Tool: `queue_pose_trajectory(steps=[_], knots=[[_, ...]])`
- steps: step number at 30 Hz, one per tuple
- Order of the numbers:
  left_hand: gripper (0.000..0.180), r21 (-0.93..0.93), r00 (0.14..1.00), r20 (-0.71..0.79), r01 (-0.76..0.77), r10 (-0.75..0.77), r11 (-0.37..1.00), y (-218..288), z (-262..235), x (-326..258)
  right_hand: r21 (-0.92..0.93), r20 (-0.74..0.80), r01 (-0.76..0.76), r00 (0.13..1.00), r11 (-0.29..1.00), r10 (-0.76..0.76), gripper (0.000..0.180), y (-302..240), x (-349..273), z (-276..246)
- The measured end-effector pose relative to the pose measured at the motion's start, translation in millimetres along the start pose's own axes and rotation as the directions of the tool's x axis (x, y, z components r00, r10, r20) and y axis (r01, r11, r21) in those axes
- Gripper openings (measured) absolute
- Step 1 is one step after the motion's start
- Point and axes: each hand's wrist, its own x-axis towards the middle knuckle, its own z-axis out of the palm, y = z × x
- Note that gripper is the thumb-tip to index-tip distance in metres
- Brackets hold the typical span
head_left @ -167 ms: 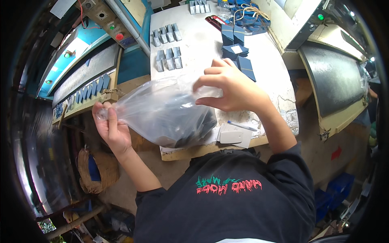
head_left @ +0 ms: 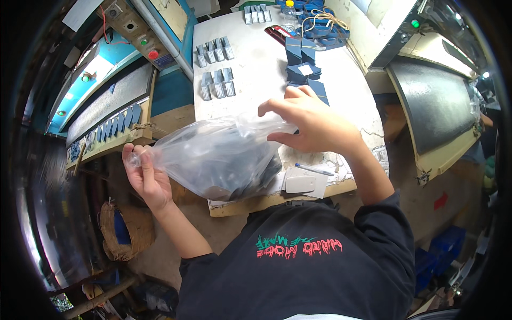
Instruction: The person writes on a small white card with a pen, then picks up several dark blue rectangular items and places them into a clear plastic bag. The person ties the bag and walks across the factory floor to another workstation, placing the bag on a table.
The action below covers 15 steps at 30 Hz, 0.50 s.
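A clear plastic bag (head_left: 213,152) with dark pieces inside hangs at the table's front edge, its contents blurred by the film. My left hand (head_left: 148,178) is closed around the bag's gathered left end. My right hand (head_left: 317,120) is over the bag's right end, thumb and fingers curved but apart, with a flap of film between them; whether they touch it I cannot tell. Beyond that hand lie stacks of dark blue cards (head_left: 303,70), partly covered by it. Right of the bag, a white flat rectangular piece (head_left: 300,184) rests on paper near a blue pen (head_left: 314,169).
Small grey stacks (head_left: 217,84) stand in rows on the white table (head_left: 256,58). At the back are a bottle (head_left: 289,13), blue straps (head_left: 322,34) and cord. Machines with dark plates (head_left: 432,101) flank the table. A woven basket (head_left: 114,232) stands at lower left.
My right hand has shifted slightly right, and the film between its thumb and fingers stretches further that way. My left hand keeps its grip. The whole view has tilted a little.
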Motion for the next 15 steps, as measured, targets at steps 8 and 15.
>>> queue_pose_trajectory(steps=[8, 15], knots=[[0.053, 0.298, 0.897, 0.371, 0.128, -0.238, 0.946, -45, 3, 1, 0.413, -0.229, 0.364, 0.929, 0.835, -0.291, 0.021, -5, 5, 13], [0.054, -0.604, 0.929, 0.356, 0.309, -0.099, 0.734, -61, 36, -10, 0.654, -0.24, 0.091, 0.966, 0.751, 0.092, 0.021, -9, 3, 29]])
